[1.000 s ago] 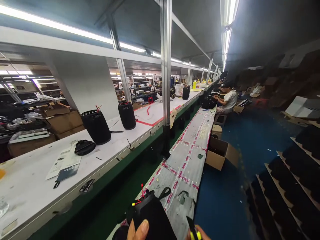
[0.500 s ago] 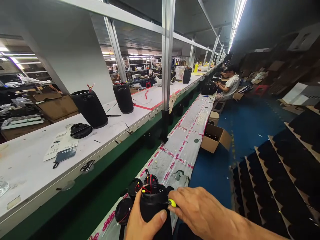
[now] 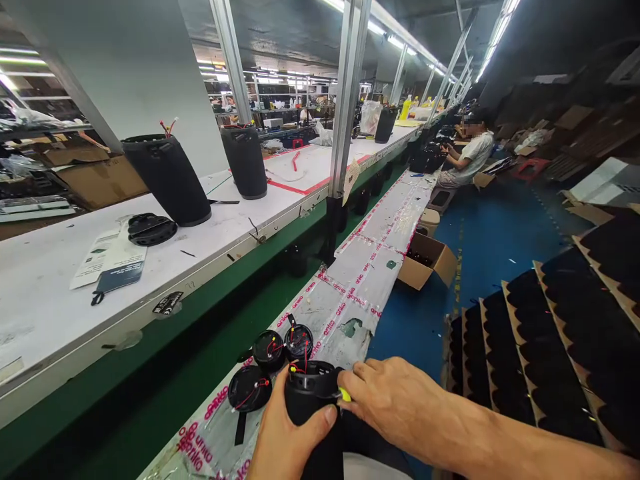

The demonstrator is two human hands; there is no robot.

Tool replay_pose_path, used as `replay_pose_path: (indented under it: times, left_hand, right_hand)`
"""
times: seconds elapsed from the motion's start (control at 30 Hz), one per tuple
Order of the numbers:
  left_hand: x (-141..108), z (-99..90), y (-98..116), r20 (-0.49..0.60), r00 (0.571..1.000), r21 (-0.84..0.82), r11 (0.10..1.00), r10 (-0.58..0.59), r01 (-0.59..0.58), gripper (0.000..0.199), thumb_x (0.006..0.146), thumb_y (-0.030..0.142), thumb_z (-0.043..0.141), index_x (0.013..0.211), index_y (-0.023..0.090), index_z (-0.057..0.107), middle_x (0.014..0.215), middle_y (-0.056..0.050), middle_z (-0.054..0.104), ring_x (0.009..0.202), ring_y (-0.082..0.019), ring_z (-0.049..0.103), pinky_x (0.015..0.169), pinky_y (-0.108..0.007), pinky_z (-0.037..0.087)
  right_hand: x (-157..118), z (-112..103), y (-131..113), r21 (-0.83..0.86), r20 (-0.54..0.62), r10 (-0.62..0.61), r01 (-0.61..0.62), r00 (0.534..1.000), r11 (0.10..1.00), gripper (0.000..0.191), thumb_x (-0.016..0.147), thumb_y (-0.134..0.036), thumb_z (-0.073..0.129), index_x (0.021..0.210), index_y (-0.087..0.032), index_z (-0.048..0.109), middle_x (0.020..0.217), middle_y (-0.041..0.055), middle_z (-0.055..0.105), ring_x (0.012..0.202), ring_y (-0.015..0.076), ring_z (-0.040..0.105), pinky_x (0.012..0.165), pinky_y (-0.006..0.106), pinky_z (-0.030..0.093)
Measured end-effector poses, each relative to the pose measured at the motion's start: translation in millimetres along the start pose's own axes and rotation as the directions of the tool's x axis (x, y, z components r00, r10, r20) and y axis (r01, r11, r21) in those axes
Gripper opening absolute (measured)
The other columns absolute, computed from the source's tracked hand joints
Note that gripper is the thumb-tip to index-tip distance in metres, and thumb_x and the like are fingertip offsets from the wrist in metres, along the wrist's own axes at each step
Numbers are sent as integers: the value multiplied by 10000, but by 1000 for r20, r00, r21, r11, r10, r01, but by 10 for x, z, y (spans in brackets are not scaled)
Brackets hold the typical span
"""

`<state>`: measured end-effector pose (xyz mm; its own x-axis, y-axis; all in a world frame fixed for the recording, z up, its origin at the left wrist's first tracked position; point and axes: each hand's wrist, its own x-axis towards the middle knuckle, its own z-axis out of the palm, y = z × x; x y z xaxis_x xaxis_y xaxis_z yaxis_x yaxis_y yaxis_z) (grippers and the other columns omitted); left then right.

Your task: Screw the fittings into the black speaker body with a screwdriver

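A black cylindrical speaker housing (image 3: 309, 403) stands upright in front of me, with its open top facing up and red wires with a yellow connector at the rim. My left hand (image 3: 285, 437) wraps round its side, thumb across the front. Closed around a small yellow-handled tool (image 3: 345, 395), my right hand (image 3: 395, 400) presses at the housing's upper right rim; the tool's tip is hidden, so its kind is unclear. Just left of the housing lie three round black end caps, a near one (image 3: 250, 390), a middle one (image 3: 269, 351) and a far one (image 3: 299, 343), each with thin wires.
The caps lie on a long plastic-covered bench (image 3: 365, 257) with pink lettering. On the white table (image 3: 45, 300) at left stand a tilted black housing (image 3: 167, 183) and another housing (image 3: 244, 163). An open carton (image 3: 435, 263) is beside the bench. Stacked black pieces (image 3: 545, 333) fill the right. A person (image 3: 475, 150) sits farther along.
The camera view has tilted and shifted slightly, so the table and caps appear higher. Both hands keep their hold at the housing's rim, and less of the yellow handle shows.
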<state>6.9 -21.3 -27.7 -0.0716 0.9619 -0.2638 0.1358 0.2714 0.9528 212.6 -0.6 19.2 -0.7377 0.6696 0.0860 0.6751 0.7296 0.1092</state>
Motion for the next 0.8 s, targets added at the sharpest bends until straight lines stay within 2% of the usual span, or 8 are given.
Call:
replay_pose_path:
  times: [0.13,0.3,0.47,0.57,0.67,0.8]
  left_hand:
    - [-17,38,-39,16,999,13,999,-44,44,754,621,473,813,1282,177,604,1200,-104,756,1182,-381,658,1036,-484,492]
    - [-64,113,-204,79,991,42,993,-111,108,765,619,461,781,1280,128,590,1206,-159,745,1175,-404,652,1063,-542,455]
    - [-172,195,-244,-45,992,122,985,-117,122,746,635,442,764,1294,143,587,1223,-156,741,1215,-409,640,1066,-545,463]
    - [-218,192,-241,-20,988,176,973,-151,153,756,654,475,759,1314,154,578,1145,-143,761,1140,-411,674,1044,-552,463]
    - [-235,173,-260,1,981,237,953,-194,188,773,672,482,756,1355,192,539,1142,-123,756,1117,-402,679,1019,-537,466]
    - [-248,164,-268,19,968,313,921,-251,233,783,681,545,738,1352,211,510,1115,-127,749,1077,-410,684,961,-526,481]
  right_hand:
    - [-59,78,-10,-26,12,-4,4,1000,1000,183,983,-302,651,991,-220,487,771,-10,632,604,206,608,479,398,283]
    - [-137,143,-38,-35,119,-64,69,991,997,139,1007,-294,611,976,-216,501,786,-3,615,587,195,575,440,413,213]
    - [-224,224,-148,-32,182,-68,75,981,997,109,1007,-255,591,949,-215,508,806,15,592,603,191,546,440,391,208]
    - [-269,269,-226,-36,209,-45,53,977,998,97,935,-152,588,939,-215,514,838,36,581,614,204,524,448,383,214]
    - [-284,253,-271,-31,255,-66,76,965,997,200,815,-43,559,913,-213,521,836,38,563,608,207,513,451,389,215]
    - [-275,157,-312,-40,291,-64,79,954,996,241,738,-12,570,891,-195,536,796,32,551,587,195,506,435,388,215]
